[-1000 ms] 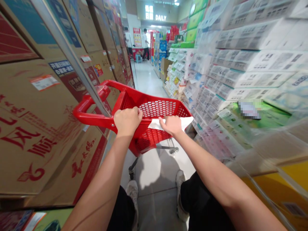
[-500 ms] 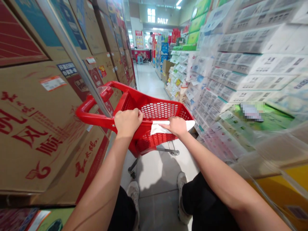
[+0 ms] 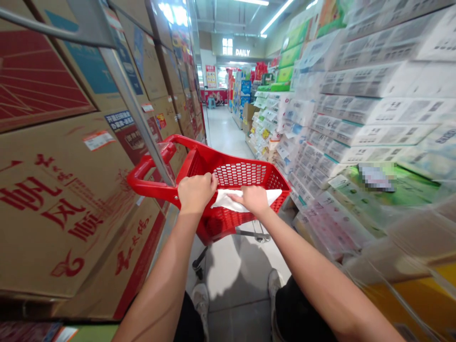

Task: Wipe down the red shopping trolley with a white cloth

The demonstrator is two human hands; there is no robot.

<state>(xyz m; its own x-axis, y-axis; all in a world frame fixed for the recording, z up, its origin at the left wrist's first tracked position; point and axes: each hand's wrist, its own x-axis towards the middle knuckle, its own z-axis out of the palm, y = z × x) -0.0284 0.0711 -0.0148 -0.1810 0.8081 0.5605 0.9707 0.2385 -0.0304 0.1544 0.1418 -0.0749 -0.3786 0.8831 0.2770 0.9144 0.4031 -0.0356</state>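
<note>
Your right hand (image 3: 254, 199), gripping the white cloth (image 3: 223, 203) over the near rim (image 3: 286, 191) of the red cart (image 3: 219, 224), has shifted toward your left hand (image 3: 197, 190), closed on that rim; the cloth now covers the stretch nearer that hand; boxes (image 3: 39, 256) crowd your left, stacked packs (image 3: 356, 128) your right; open floor (image 3: 226, 124) runs ahead between.

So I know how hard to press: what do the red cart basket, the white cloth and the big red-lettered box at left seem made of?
Red cart basket: probably moulded plastic, smooth and glossy, given its highlights and regular holes. White cloth: matte fabric or paper, can't tell which; its edge looks limp, uneven. Big red-lettered box: likely cardboard, matte, flat-faced and brown.
</note>
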